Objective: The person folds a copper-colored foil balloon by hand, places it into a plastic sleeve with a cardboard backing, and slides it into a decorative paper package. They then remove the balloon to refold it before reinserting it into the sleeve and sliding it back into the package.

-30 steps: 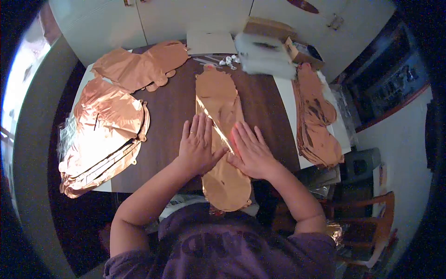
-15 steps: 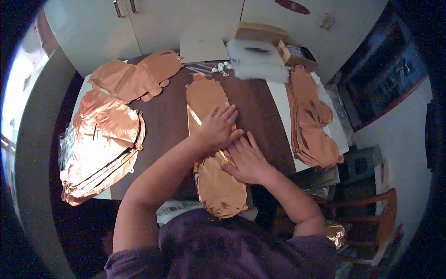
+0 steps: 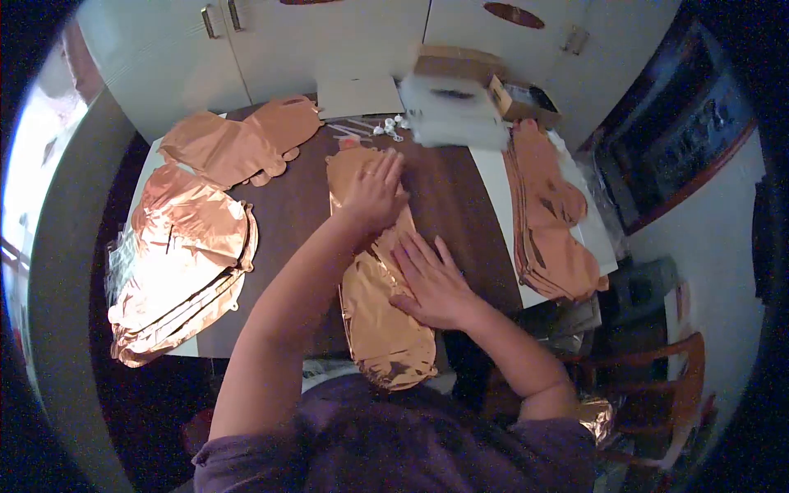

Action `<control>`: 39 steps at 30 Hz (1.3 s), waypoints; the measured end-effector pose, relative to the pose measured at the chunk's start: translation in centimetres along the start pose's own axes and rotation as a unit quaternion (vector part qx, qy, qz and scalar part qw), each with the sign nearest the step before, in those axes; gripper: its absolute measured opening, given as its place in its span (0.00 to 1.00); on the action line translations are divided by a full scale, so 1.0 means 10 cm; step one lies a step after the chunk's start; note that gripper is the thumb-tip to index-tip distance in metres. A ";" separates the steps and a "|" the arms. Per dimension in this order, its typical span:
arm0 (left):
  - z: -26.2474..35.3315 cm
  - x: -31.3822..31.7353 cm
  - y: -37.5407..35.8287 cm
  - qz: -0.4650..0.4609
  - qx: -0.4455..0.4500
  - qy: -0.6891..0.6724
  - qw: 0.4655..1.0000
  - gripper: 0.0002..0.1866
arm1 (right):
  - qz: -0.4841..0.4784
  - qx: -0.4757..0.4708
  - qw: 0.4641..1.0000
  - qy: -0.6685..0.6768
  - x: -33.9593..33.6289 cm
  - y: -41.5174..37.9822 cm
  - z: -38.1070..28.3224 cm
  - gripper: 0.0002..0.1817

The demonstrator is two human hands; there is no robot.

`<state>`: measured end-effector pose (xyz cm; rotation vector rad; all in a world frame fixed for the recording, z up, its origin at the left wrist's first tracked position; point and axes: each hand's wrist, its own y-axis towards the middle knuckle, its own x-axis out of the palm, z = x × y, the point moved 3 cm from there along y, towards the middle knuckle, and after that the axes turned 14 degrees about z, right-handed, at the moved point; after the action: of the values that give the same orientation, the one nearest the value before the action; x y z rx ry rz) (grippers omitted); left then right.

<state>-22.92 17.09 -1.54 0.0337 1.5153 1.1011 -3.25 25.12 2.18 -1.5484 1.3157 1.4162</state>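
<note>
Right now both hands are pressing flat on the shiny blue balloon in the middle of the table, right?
Not quite: the balloon is copper-coloured, not blue, as the head view shows. The rest holds: the left hand and the right hand both press flat on it in the middle of the table.

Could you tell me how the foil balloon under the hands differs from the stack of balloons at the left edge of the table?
The foil balloon is one long, narrow piece, pressed flat by the left hand and right hand. The left stack is several broad layers, untouched and brightly lit. Both are copper-coloured foil, deflated.
</note>
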 end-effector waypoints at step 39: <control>0.33 -1.13 -1.11 -0.081 -0.086 0.039 0.992 0.52 | 0.280 0.003 0.946 0.163 -0.26 1.94 1.29 0.19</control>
<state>-10.99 6.43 0.49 -0.2492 1.4606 1.1086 -25.35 32.23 5.12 -1.5131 2.0834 1.5134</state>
